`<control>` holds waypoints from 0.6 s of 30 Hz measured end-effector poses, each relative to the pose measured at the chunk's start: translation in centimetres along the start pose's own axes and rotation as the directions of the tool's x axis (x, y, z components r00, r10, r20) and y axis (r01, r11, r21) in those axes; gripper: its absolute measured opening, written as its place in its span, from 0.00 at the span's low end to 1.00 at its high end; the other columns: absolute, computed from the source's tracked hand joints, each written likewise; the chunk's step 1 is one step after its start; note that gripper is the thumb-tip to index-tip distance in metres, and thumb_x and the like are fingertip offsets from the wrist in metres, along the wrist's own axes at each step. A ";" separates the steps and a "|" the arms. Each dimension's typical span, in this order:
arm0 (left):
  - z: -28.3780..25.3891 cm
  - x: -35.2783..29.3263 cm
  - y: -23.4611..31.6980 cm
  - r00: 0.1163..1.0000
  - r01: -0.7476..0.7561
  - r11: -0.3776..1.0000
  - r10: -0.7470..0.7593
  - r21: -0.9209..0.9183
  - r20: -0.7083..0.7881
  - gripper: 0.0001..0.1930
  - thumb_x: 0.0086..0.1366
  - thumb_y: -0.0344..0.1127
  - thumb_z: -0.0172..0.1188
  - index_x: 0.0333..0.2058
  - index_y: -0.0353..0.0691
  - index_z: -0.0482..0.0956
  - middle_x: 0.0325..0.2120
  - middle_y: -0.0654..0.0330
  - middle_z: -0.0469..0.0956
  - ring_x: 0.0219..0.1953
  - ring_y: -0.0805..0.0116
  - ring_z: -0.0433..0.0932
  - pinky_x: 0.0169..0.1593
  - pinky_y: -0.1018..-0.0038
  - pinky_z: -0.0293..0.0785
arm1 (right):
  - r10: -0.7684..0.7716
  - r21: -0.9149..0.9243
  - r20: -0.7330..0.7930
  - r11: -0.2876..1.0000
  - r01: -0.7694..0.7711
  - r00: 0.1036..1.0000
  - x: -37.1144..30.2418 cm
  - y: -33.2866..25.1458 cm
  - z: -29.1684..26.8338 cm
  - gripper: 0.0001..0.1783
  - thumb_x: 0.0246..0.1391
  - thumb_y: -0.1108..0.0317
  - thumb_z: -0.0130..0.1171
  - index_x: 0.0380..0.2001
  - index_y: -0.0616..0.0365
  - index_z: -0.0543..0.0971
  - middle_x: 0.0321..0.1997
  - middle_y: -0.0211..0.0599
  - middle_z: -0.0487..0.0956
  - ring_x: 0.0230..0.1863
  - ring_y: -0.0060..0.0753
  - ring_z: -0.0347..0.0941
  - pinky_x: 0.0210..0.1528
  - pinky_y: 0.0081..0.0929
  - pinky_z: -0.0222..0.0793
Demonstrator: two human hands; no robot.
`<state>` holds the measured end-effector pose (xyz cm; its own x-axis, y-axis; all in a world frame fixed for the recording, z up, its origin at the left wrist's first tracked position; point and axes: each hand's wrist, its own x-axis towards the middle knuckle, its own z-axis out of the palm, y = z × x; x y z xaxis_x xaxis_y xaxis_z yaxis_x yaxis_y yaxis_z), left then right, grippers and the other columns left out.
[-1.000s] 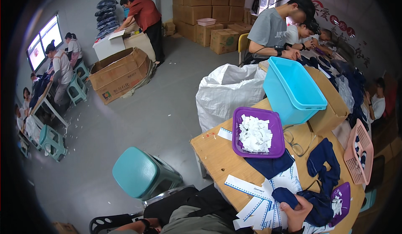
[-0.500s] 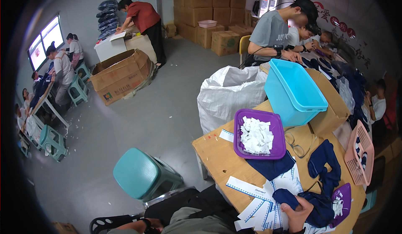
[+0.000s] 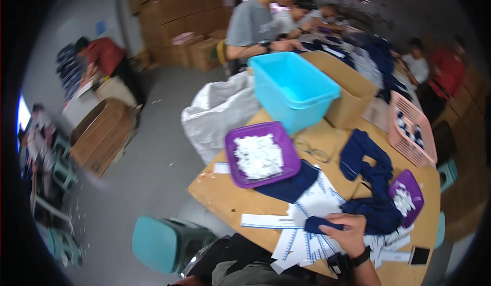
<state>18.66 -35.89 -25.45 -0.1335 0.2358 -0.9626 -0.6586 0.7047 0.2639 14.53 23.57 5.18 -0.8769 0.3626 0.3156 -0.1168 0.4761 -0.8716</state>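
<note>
My right hand (image 3: 350, 232), with a dark band on its wrist, holds the end of a navy sock (image 3: 319, 225) between thumb and fingers. The sock is above a fan of white paper strips (image 3: 312, 245) with blue printed edges. Beyond my hand lie more bunched navy socks (image 3: 365, 158). A flat navy piece of fabric (image 3: 294, 181) is partly under a purple tray (image 3: 232, 171) heaped with small white tags. Only a sliver of skin (image 3: 185, 282) shows at the lower edge, probably my left hand; its fingers are hidden.
A blue tub (image 3: 296, 99), a cardboard box (image 3: 343, 89) and glasses (image 3: 312, 150) stand or lie farther back. On the right are a pink basket (image 3: 409, 127) and a smaller purple tray (image 3: 418, 199). A teal stool (image 3: 158, 242) is left. Several people work around.
The view has swung to the right, so the table appears farther left. My right hand with the navy sock is farther up in view. Most of my left forearm has left the picture.
</note>
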 end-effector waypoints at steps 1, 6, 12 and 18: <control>-0.9 -1.1 3.1 1.000 -0.013 1.000 0.013 -0.025 -0.004 0.15 0.67 0.37 0.56 0.43 0.29 0.80 0.35 0.52 0.83 0.33 0.64 0.83 0.38 0.69 0.79 | 0.004 0.034 0.025 0.999 -0.005 1.000 -0.1 0.1 0.6 0.11 0.38 0.78 0.75 0.27 0.69 0.84 0.31 0.47 0.85 0.32 0.34 0.83 0.39 0.24 0.77; -4.3 -4.1 13.3 0.933 -0.354 0.935 0.355 -0.025 0.057 0.15 0.68 0.34 0.55 0.44 0.26 0.79 0.32 0.51 0.84 0.28 0.63 0.83 0.37 0.67 0.81 | 0.080 0.173 0.024 0.981 -0.083 0.997 -0.4 0.1 1.2 0.10 0.42 0.78 0.73 0.30 0.70 0.84 0.33 0.42 0.86 0.31 0.24 0.81 0.36 0.19 0.76; 1.7 -11.2 26.7 0.768 -0.525 0.770 0.612 0.363 -0.187 0.12 0.63 0.32 0.58 0.32 0.26 0.83 0.24 0.52 0.83 0.29 0.61 0.84 0.34 0.68 0.77 | 0.186 0.340 -0.152 0.932 -0.125 0.971 -0.5 -0.4 -1.0 0.07 0.46 0.82 0.70 0.31 0.73 0.84 0.37 0.48 0.84 0.29 0.22 0.79 0.29 0.14 0.75; 5.3 -19.2 32.6 0.571 -0.655 0.491 0.820 0.575 -0.049 0.11 0.65 0.35 0.55 0.39 0.38 0.84 0.39 0.58 0.84 0.40 0.68 0.82 0.43 0.71 0.76 | 0.104 0.173 -0.021 0.980 -0.098 0.994 0.3 -1.1 1.8 0.10 0.44 0.76 0.74 0.30 0.69 0.84 0.33 0.42 0.85 0.29 0.22 0.80 0.32 0.17 0.75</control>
<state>3.64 -13.90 2.00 -0.6526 0.6790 -0.3363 0.1898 0.5762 0.7950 13.59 21.68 5.59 -0.8742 0.4268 0.2315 -0.1088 0.2925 -0.9501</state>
